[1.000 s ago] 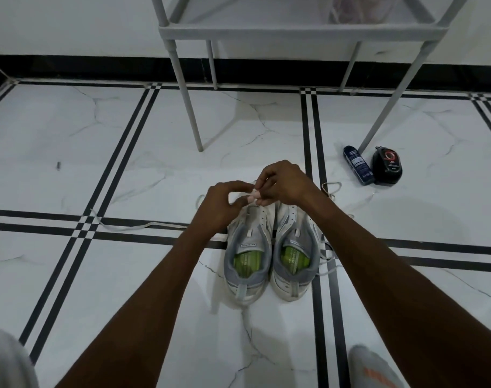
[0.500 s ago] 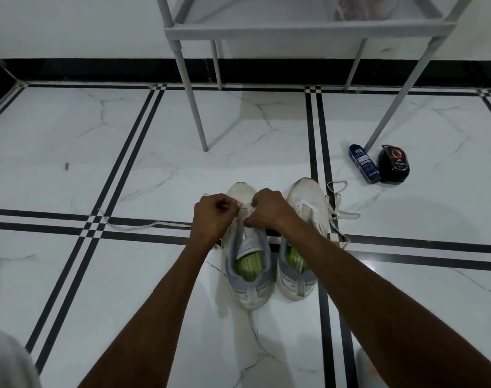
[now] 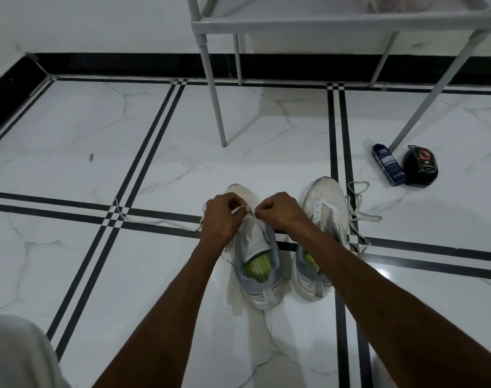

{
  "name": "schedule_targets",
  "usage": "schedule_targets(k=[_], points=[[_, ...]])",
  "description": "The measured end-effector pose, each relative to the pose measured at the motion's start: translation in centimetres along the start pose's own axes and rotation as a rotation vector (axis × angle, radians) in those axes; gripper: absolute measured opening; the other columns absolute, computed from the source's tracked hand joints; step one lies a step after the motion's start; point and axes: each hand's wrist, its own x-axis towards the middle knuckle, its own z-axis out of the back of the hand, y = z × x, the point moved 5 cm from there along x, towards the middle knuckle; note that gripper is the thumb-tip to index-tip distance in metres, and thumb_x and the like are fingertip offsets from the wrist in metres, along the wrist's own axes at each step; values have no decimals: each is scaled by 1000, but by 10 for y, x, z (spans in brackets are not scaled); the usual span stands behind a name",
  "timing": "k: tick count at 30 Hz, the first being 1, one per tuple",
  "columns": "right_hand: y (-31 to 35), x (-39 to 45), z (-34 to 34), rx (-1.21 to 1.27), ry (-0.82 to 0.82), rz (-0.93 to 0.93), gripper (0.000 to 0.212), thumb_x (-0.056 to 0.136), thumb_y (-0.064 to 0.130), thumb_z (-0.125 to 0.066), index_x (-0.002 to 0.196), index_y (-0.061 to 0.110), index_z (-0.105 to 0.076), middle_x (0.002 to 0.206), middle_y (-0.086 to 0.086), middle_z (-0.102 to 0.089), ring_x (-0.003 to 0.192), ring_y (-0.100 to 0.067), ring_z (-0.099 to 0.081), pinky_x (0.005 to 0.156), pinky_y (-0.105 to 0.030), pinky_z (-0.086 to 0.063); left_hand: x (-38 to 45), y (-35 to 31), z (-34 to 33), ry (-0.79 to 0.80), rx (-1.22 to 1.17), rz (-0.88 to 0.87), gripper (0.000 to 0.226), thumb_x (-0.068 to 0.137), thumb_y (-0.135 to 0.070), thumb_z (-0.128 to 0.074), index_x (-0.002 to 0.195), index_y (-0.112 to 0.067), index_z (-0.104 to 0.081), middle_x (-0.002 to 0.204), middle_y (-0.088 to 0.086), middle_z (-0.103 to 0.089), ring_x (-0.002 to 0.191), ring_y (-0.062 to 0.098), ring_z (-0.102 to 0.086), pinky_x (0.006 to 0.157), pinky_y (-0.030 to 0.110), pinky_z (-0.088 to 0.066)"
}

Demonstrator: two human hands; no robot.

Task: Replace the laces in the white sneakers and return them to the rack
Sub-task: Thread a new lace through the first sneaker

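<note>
Lacing step in hand at frame centre: left hand point(image 3: 220, 218) and right hand point(image 3: 279, 212) each pinched the lace point(image 3: 240, 210) over the left sneaker point(image 3: 257, 264); next move likely needed threading an eyelet.

There is one view only, from the camera on my head, looking forward and steeply down at the marble floor point(image 3: 70, 130) in front of me. My forearms run up from the bottom edge to my left hand point(image 3: 220, 217) and right hand point(image 3: 280, 210), which sit near the middle of the frame over the left sneaker point(image 3: 257, 264), close below the lens. The wide angle bends the black tile lines outward. The upper edge reaches the wall skirting and the lower shelf of the rack point(image 3: 336, 22), farther off
</note>
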Motion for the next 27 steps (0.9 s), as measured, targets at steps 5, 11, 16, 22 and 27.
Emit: schedule_targets(k=[5, 11, 16, 22, 27], points=[[-6, 3, -3, 41, 22, -46, 21, 89, 17, -64, 87, 3, -79, 75, -5, -67, 70, -16, -56, 57, -21, -41, -2, 2, 2, -56, -29, -7, 4, 82, -13, -75, 79, -15, -73, 77, -7, -73, 72, 1, -65, 72, 19, -52], [-15, 10, -3, 162, 2, -125, 14, 85, 13, -68, 89, 8, -80, 93, -7, -75, 89, -17, -65, 77, -30, -53, -4, 2, 4, -65, -30, -14, 2, 81, -12, -77, 81, -14, -78, 80, -3, -75, 72, -1, -63, 69, 2, -41], [-17, 10, -5, 256, 32, -195, 14, 85, 7, -66, 88, 13, -79, 78, 0, -68, 76, -14, -61, 65, -25, -51, -16, -3, 4, -138, -36, -38, 4, 78, -9, -79, 78, -13, -77, 77, -7, -67, 79, 7, -60, 76, 17, -44], [-20, 12, -6, 300, 43, -226, 16, 84, 5, -65, 88, 12, -79, 79, -2, -69, 73, -15, -61, 67, -29, -55, -24, -5, 3, -222, -95, -3, 4, 76, -6, -80, 74, -7, -77, 67, -17, -62, 68, -8, -57, 68, -1, -36], [-22, 12, -7, 342, 54, -287, 18, 81, 3, -65, 95, 0, -77, 71, -6, -60, 58, -14, -49, 57, -27, -45, -28, -1, -2, -224, -175, 12, 12, 78, -4, -78, 69, -12, -75, 65, -19, -63, 75, -11, -62, 68, 2, -40]])
